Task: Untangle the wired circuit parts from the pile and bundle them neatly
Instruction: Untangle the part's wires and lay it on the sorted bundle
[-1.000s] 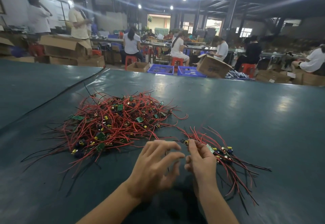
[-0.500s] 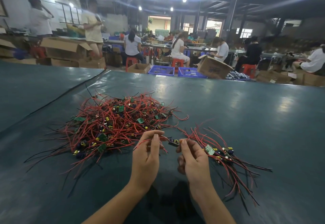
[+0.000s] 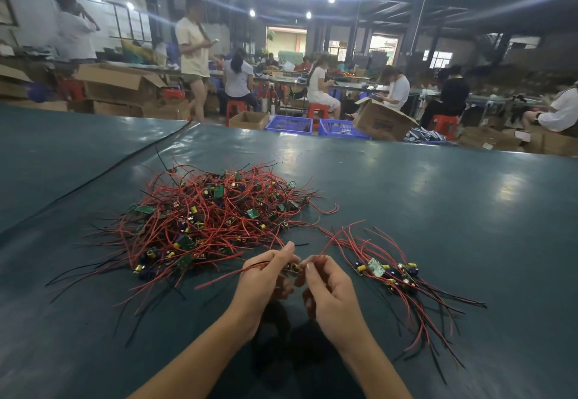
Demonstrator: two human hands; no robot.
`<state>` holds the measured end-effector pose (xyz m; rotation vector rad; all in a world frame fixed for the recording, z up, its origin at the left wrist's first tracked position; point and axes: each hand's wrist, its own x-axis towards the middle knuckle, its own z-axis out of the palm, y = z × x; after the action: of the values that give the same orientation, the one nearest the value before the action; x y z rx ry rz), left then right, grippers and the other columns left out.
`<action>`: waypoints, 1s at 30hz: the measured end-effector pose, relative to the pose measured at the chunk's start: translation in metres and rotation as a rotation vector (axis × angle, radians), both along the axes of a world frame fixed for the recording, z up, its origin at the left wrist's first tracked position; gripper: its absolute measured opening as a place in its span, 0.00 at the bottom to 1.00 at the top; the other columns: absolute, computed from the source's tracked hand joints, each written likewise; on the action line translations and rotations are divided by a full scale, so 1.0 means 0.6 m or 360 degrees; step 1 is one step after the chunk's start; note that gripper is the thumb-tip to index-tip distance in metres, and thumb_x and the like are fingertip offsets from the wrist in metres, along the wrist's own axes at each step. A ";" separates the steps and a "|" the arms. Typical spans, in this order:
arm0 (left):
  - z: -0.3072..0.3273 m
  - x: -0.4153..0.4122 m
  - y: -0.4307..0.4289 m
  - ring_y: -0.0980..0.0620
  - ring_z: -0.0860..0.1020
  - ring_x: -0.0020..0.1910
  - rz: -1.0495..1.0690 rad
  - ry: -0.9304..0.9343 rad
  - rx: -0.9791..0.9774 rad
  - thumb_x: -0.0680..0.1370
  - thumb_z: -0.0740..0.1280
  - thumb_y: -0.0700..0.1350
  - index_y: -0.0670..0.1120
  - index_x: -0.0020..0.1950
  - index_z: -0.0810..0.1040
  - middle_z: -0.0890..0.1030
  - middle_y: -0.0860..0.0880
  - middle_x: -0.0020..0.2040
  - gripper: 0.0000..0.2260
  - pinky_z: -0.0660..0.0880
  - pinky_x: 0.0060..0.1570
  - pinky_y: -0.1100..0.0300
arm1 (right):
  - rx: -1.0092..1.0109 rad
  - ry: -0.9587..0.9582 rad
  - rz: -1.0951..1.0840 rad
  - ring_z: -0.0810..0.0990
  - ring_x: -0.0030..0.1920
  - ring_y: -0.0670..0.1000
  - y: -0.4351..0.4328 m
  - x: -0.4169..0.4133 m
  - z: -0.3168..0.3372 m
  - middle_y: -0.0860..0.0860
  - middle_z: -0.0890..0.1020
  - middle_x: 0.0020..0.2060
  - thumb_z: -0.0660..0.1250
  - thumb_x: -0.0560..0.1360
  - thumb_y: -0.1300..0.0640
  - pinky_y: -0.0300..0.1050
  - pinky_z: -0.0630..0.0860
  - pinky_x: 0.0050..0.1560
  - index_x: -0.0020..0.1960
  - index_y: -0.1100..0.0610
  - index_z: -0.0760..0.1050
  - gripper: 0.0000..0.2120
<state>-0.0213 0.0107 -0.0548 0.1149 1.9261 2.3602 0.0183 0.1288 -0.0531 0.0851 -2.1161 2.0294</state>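
L hand (image 3: 262,283) now nearer small red-wired PCB (image 3: 292,268)

Table (image 3: 438,211): smooth, glossy dark-green sheet, light glare. Wires (image 3: 203,220): red, black plastic sheathing. Boxes (image 3: 119,85): matt brown cardboard. Crates (image 3: 289,125): blue plastic.

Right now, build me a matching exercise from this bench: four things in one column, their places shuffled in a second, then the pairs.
Things
1. tangled pile
2. sorted bundle
3. small circuit part
4. blue baskets

Places
A. pinched between left hand and right hand
B. beyond the table, past its far edge
C. on the table, left of the hands
D. on the table, right of the hands

Pairs: 1-C, 2-D, 3-A, 4-B.
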 end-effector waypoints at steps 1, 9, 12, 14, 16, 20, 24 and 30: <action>0.000 -0.001 -0.001 0.52 0.82 0.32 0.0021 0.0010 -0.0011 0.64 0.71 0.63 0.46 0.38 0.85 0.84 0.45 0.36 0.19 0.75 0.31 0.64 | -0.0032 -0.0027 -0.0032 0.76 0.37 0.50 0.001 -0.001 -0.001 0.52 0.79 0.37 0.60 0.82 0.59 0.40 0.76 0.38 0.47 0.58 0.76 0.08; -0.003 0.004 0.003 0.53 0.82 0.33 -0.0053 0.0265 -0.0182 0.70 0.71 0.56 0.46 0.39 0.86 0.84 0.47 0.33 0.14 0.77 0.35 0.64 | -0.0433 -0.0402 -0.0339 0.83 0.33 0.48 0.010 -0.012 -0.009 0.49 0.84 0.32 0.64 0.80 0.50 0.43 0.78 0.33 0.43 0.54 0.77 0.11; -0.007 0.006 0.006 0.53 0.83 0.35 -0.0082 0.0301 -0.0154 0.73 0.73 0.49 0.46 0.41 0.86 0.85 0.47 0.36 0.07 0.77 0.37 0.64 | -0.0516 -0.0414 -0.0378 0.84 0.37 0.54 0.005 -0.013 -0.009 0.53 0.84 0.33 0.64 0.81 0.51 0.49 0.81 0.39 0.42 0.56 0.78 0.13; -0.010 0.006 0.005 0.53 0.82 0.35 -0.0095 0.0283 -0.0123 0.74 0.72 0.44 0.45 0.42 0.86 0.84 0.47 0.36 0.04 0.77 0.38 0.64 | -0.0342 -0.0370 -0.0422 0.83 0.40 0.56 0.002 -0.013 -0.012 0.52 0.85 0.35 0.64 0.81 0.50 0.52 0.80 0.45 0.41 0.56 0.80 0.14; -0.012 0.005 0.004 0.53 0.81 0.35 -0.0106 0.0279 -0.0118 0.75 0.72 0.42 0.45 0.43 0.85 0.84 0.47 0.36 0.03 0.77 0.38 0.65 | -0.0176 -0.0298 -0.0389 0.84 0.40 0.52 -0.002 -0.010 -0.012 0.51 0.85 0.35 0.63 0.81 0.50 0.46 0.81 0.43 0.39 0.55 0.82 0.16; -0.015 0.002 0.004 0.53 0.81 0.35 -0.0109 0.0268 -0.0072 0.74 0.72 0.41 0.42 0.45 0.84 0.84 0.46 0.36 0.03 0.77 0.38 0.63 | -0.0034 -0.0192 -0.0389 0.83 0.36 0.44 -0.007 -0.005 -0.006 0.49 0.85 0.34 0.62 0.81 0.52 0.33 0.76 0.36 0.37 0.54 0.83 0.18; -0.011 0.004 0.007 0.51 0.81 0.33 -0.0102 0.0220 -0.0140 0.69 0.73 0.54 0.40 0.43 0.80 0.83 0.46 0.34 0.16 0.78 0.37 0.59 | -0.0120 -0.0155 -0.0370 0.81 0.33 0.46 -0.008 -0.003 -0.003 0.54 0.83 0.33 0.61 0.82 0.54 0.35 0.77 0.34 0.39 0.59 0.83 0.18; -0.008 0.009 0.013 0.55 0.78 0.27 -0.0118 0.0308 -0.0276 0.77 0.69 0.48 0.46 0.28 0.80 0.80 0.47 0.28 0.17 0.73 0.31 0.66 | -0.0026 -0.0069 -0.0381 0.80 0.37 0.49 -0.011 -0.001 -0.003 0.57 0.83 0.35 0.62 0.81 0.55 0.46 0.79 0.42 0.40 0.55 0.84 0.16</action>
<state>-0.0160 0.0184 -0.0594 0.4081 2.1610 2.1957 0.0175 0.1223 -0.0549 -0.2069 -2.0238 1.9236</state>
